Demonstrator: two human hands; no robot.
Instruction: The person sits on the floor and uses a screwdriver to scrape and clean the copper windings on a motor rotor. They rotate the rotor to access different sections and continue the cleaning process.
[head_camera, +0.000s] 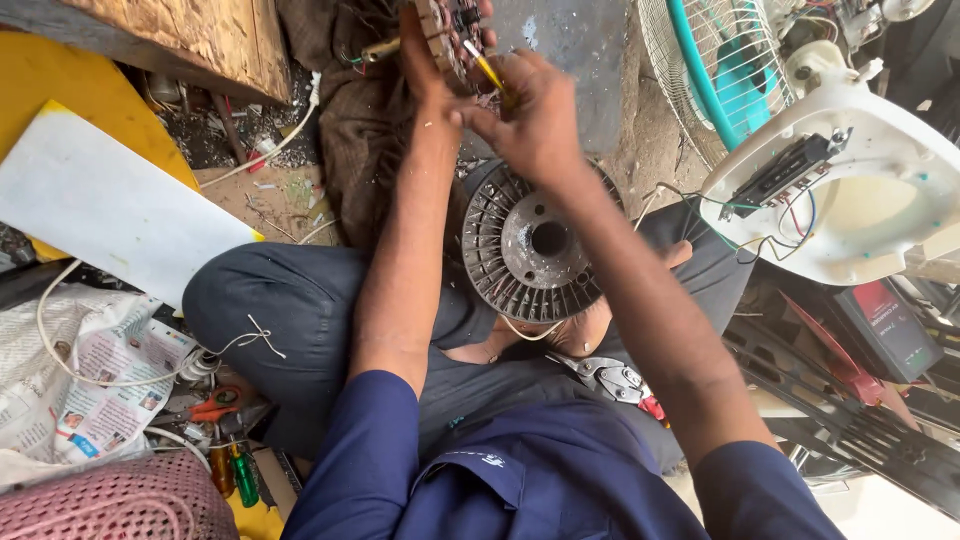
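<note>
- The left hand (425, 55) was raised ahead of the person, its fingers clamped on a small circuit board (450, 30) studded with components, near the top edge of the view.
- The right hand (530, 115) was pinched around a thin yellow-handled tool (487, 68), whose tip lay against the circuit board.
- Both hands sat close together, the right one just beside and slightly below the left.
- Under the forearms, a round grey finned metal motor part (530, 250) rested on the person's lap, between the dark trouser legs.
- A pair of pliers (610, 378) with red grips lay on the lap, near the right forearm.
- To the right stood a white fan base (880, 160) with loose wires and a switch block showing, and behind it a wire fan guard (680, 60) with teal blades.
- On the floor to the left lay newspaper (100, 390), a white cord (60, 360), orange-handled snips (215, 405) and a green-handled screwdriver (244, 478).
</note>
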